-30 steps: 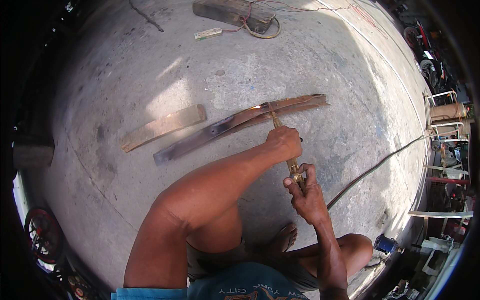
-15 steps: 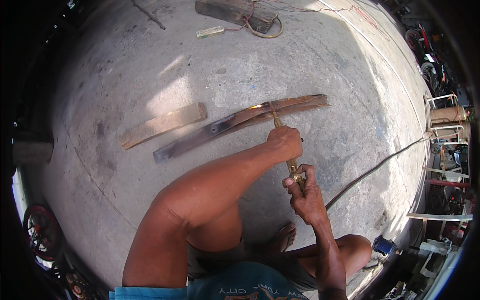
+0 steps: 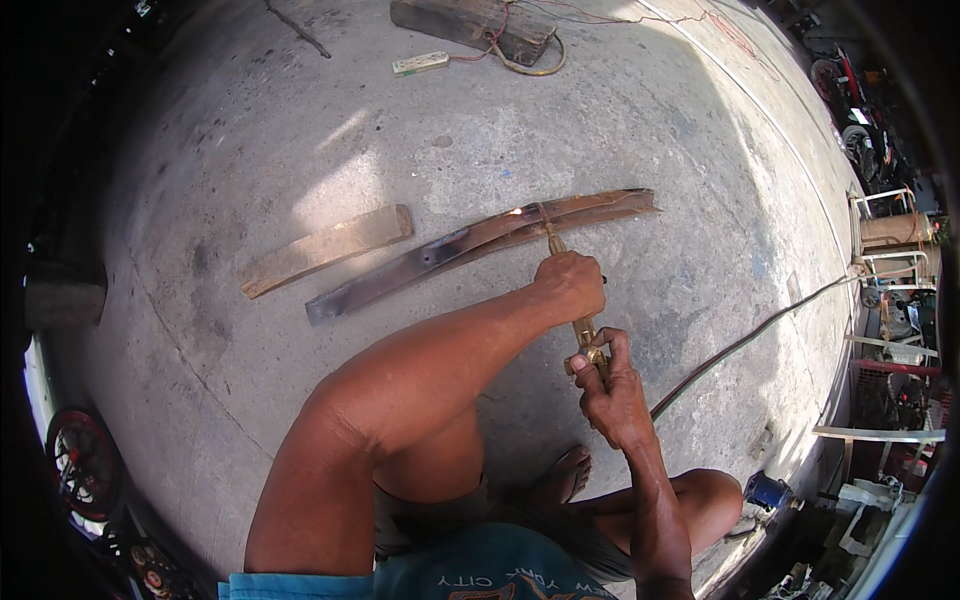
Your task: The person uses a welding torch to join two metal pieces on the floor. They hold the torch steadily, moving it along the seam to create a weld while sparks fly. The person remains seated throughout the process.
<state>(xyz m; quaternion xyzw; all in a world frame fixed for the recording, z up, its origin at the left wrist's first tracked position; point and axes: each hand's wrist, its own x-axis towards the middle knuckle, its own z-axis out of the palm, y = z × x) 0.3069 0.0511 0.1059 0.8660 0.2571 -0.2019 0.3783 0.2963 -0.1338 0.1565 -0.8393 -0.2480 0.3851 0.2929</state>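
Observation:
My left hand wraps round the upper body of a brass gas torch. My right hand grips the torch lower down, with thumb and fingers round its valve end. The torch's thin tip reaches a long rusty metal channel lying on the concrete. A small bright glow shows on the channel just left of the tip. Around that spot the metal is darkened. From below my right hand a dark hose runs off to the right.
A short wooden block lies left of the channel. Beyond it are a heavy timber, a power strip and loose wires. Racks and a tan cylinder line the right side, and a wheel stands at lower left.
The orange streak beside the torch tip has shrunk to a small whitish spot. Both hands and the torch look nearly still, and the metal channel lies in the same place.

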